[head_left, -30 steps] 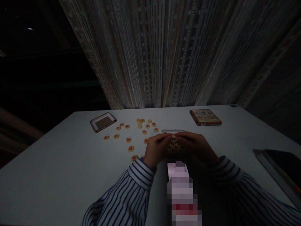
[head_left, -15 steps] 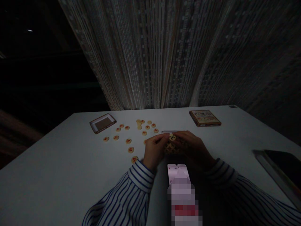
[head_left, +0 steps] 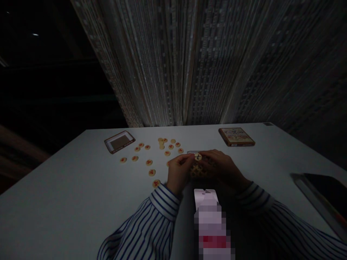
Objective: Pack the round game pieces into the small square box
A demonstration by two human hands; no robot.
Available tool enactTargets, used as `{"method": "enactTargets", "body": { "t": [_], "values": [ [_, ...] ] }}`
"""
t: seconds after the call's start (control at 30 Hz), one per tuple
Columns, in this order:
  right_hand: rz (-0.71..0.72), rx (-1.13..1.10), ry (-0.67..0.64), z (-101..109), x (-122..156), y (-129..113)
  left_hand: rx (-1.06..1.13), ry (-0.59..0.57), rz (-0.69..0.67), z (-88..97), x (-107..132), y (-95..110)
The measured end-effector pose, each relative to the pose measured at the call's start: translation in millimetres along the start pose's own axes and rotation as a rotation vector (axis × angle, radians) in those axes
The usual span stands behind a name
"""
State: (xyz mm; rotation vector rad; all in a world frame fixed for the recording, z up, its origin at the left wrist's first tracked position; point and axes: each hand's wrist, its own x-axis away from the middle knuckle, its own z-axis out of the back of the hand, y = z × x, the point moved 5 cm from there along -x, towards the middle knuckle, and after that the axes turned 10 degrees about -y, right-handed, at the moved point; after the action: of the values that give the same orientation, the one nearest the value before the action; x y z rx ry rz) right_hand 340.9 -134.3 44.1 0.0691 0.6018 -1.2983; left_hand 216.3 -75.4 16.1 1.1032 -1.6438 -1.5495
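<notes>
Between my two hands is a round wooden Chinese chess piece (head_left: 198, 157) with a dark character. My left hand (head_left: 177, 171) pinches its left edge with thumb and forefinger. From the right, the curled fingers of my right hand (head_left: 223, 166) meet the same piece; their tips are dark and partly covered. Just below lie several dark-marked chess pieces (head_left: 197, 171), grouped close together between the palms. A pale edge (head_left: 193, 151) shows behind the fingers; what it belongs to is mostly hidden. Several red-marked pieces (head_left: 149, 162) are scattered left of my left hand.
A lit phone (head_left: 206, 196), partly pixelated, lies below my hands. At the back left rests an open box lid or tray (head_left: 119, 142); at the back right, a flat printed box (head_left: 236, 137). A dark flat object (head_left: 325, 191) sits at the right. String curtains (head_left: 168, 65) hang behind the white table (head_left: 81, 187).
The view has shifted very slightly. Both hands keep nearly the same position around the piece, and the scattered pieces stay where they were.
</notes>
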Motion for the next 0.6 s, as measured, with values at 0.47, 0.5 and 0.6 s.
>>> {"method": "enactTargets", "body": {
  "t": [0.47,0.5,0.6],
  "values": [
    [-0.177,0.104,-0.360,-10,-23,34,-0.344,0.085,-0.087,15.6,-8,-14],
    [-0.174,0.134,-0.383,-12,-25,35,-0.369,0.087,-0.094,15.7,-8,-14],
    [-0.161,0.196,-0.432,-16,-27,36,-0.415,0.093,-0.090,16.0,-8,-15]
  ]
}}
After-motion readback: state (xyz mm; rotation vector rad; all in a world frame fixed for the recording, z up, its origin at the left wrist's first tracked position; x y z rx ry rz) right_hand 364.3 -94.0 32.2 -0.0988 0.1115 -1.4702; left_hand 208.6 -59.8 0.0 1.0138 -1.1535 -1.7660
